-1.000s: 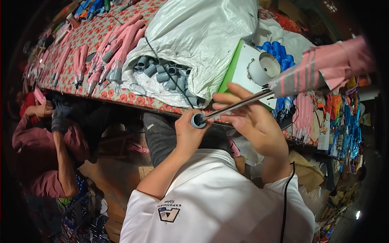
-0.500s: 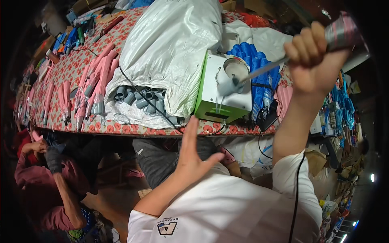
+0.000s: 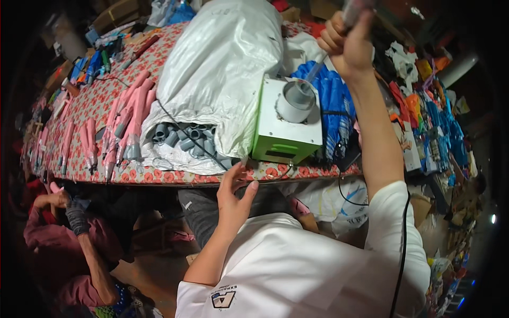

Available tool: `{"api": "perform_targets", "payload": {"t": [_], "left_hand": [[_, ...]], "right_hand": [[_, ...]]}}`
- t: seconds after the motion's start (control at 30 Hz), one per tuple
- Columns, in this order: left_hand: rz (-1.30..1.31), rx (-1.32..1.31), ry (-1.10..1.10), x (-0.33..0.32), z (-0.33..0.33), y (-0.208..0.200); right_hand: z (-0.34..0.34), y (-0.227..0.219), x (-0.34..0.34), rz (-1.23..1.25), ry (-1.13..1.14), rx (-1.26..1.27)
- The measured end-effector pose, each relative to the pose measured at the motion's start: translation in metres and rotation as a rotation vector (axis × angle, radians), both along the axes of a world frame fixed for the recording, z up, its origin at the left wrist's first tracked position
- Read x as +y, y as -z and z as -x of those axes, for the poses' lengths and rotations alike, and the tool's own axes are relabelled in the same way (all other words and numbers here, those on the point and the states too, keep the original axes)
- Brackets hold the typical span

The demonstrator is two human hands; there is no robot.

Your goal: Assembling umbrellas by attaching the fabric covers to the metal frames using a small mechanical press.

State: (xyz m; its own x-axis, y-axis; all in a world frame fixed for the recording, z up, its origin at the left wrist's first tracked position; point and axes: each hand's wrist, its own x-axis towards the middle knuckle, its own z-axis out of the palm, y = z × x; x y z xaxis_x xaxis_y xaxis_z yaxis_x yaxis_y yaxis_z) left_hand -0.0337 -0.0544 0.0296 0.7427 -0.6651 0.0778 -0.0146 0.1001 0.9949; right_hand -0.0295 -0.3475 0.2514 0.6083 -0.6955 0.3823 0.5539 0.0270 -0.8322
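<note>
My right hand (image 3: pixel 347 47) is raised at the upper right, its fingers wrapped around a folded umbrella (image 3: pixel 359 9) that is blurred at the view's top. The umbrella's thin shaft runs down toward a grey plastic handle (image 3: pixel 300 92), which sits in the round metal cup (image 3: pixel 292 111) on top of a white and green box-shaped machine (image 3: pixel 289 135). My left hand (image 3: pixel 235 199) is empty, fingers apart, just off the table's front edge. Nearest to it is a white woven sack (image 3: pixel 222 47), with several grey plastic handles (image 3: pixel 195 139) showing in its opening.
Pink folded umbrellas (image 3: pixel 127 116) lie left on the flower-patterned table (image 3: pixel 175 47). A blue folded bundle (image 3: pixel 331 100) rests right of the machine. A black cable (image 3: pixel 185 130) crosses the sack. A co-worker's hands (image 3: pixel 61 200) hold something pink at lower left.
My right hand has moved left and up with the umbrella, so its shaft stands steeper over the cup. My left hand has dropped slightly left, its fingers more bent.
</note>
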Motion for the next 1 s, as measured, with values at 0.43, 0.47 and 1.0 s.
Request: {"api": "perform_targets", "payload": {"t": [0.43, 0.47, 1.0], "left_hand": [[0.506, 1.352, 1.126, 0.017, -0.001, -0.036], [0.478, 1.245, 1.083, 0.023, -0.006, -0.032], [0.31, 0.657, 0.965, 0.05, -0.005, -0.03]], "right_hand": [[0.066, 0.035, 0.09, -0.499, -0.965, -0.53], [0.058, 0.045, 0.091, -0.503, -0.965, -0.52], [0.055, 0.074, 0.118, -0.703, -0.918, -0.366]]}}
